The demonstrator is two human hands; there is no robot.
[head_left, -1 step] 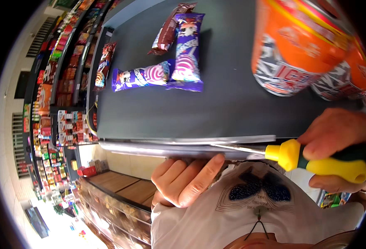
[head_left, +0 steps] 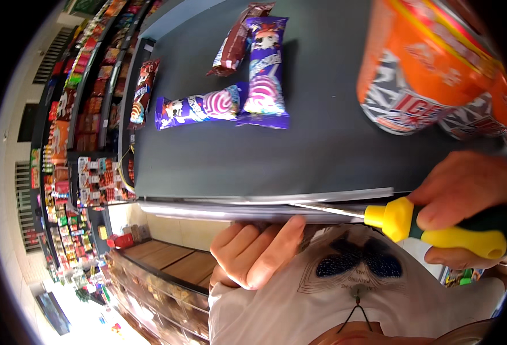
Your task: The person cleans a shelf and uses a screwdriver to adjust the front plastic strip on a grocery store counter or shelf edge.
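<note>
Screwdriver (head_left: 398, 219), grasped in your right hand (head_left: 463, 187), pointed along the near-edge strip (head_left: 224, 213) of the shelf (head_left: 322, 155); your left hand (head_left: 259, 253) touched it, grip unclear.

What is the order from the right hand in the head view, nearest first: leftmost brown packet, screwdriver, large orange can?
1. Screwdriver: in the right hand.
2. Large orange can: upper right.
3. Leftmost brown packet: far left.
</note>
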